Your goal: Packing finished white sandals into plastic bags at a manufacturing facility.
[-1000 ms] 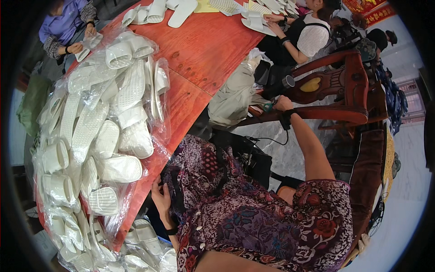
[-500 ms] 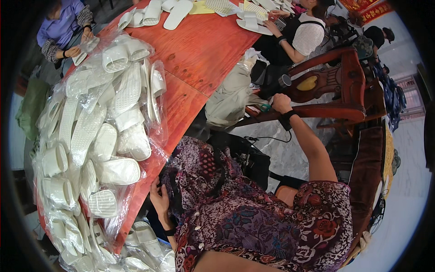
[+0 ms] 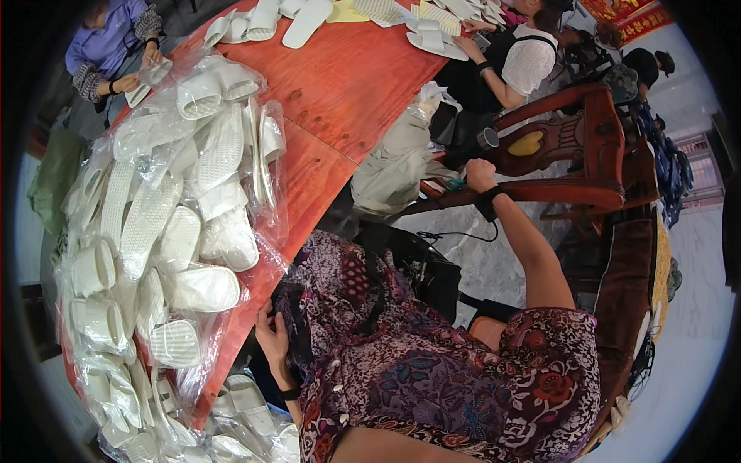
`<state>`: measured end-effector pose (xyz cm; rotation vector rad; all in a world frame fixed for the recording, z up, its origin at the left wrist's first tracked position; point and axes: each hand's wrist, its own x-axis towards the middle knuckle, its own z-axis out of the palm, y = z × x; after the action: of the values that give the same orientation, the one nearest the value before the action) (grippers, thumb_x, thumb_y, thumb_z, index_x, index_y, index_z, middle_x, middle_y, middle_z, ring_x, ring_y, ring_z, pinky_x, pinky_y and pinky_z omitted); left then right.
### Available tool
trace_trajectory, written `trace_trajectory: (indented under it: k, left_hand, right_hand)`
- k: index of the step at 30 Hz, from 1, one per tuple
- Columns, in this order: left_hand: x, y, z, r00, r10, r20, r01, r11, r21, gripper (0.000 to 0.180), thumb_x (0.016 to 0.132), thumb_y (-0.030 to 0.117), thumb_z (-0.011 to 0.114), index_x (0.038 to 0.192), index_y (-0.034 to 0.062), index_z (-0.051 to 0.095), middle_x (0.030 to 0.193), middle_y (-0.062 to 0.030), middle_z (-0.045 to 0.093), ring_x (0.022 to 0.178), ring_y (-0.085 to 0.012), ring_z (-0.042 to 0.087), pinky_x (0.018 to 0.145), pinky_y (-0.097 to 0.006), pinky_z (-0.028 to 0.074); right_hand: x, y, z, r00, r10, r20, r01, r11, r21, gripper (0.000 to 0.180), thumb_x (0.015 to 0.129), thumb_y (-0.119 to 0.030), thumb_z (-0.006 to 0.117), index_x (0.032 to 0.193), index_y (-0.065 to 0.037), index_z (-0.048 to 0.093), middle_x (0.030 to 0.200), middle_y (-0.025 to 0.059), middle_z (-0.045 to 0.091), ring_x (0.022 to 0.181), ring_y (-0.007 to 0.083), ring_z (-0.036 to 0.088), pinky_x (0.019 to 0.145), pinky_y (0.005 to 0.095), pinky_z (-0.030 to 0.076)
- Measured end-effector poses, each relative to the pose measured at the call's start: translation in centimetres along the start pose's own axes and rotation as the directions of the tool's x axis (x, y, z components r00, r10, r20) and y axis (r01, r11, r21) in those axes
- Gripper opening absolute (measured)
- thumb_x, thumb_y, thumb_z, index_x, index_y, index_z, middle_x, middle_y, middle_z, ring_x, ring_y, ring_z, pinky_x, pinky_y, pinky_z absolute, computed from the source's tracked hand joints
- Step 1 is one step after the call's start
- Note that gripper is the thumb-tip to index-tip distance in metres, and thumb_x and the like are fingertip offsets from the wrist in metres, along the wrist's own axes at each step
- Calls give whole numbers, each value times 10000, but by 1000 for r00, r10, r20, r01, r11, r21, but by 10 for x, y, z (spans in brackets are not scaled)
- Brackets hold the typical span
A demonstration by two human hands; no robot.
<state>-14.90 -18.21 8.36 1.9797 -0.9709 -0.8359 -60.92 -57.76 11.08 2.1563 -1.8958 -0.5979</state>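
My right hand (image 3: 481, 176) is closed in a fist beside the arm of a dark red wooden chair (image 3: 532, 189). Next to its fingers shows a small teal-green object (image 3: 455, 184); what the fist grips is hidden. Down by the table's near edge, my left hand (image 3: 272, 339) hangs with fingers stretched and apart, holding nothing, against my patterned dress (image 3: 432, 370). Just left of it, a large heap of white slippers (image 3: 177, 239) in clear plastic bags covers the left part of the red wooden table (image 3: 332, 116).
More bagged slippers (image 3: 251, 405) lie below the table edge. Loose slippers (image 3: 307, 21) and papers lie at the far end. A beige cloth bundle (image 3: 392, 166) sits between table and chair. One person (image 3: 108, 46) handles slippers far left; another (image 3: 517, 62) sits at the far right.
The view has shifted very slightly. At the far right, the seated person's hands have moved a little by a slipper. My own hands stay in place.
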Motion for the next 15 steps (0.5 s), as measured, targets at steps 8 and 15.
trace_trajectory:
  k: [8,15]
  left_hand:
    - [-1,0,-1,1000,-16,-6,16,1000,-10,387,847,44,556,1228,-12,518,1152,-204,585,992,-258,597,782,-309,466]
    - [-1,-4,1,1000,-19,-6,19,999,-26,388,848,47,560,1230,-9,518,1145,-192,587,919,-221,602,757,-295,470]
  right_hand:
    - [8,-11,27,999,8,-51,-14,993,-119,136,752,-179,583,770,-125,706,782,77,686,739,243,680,569,364,510]
    - [5,-26,32,997,70,18,-69,995,-67,174,754,-180,564,788,-100,714,820,102,693,764,274,681,605,451,510]
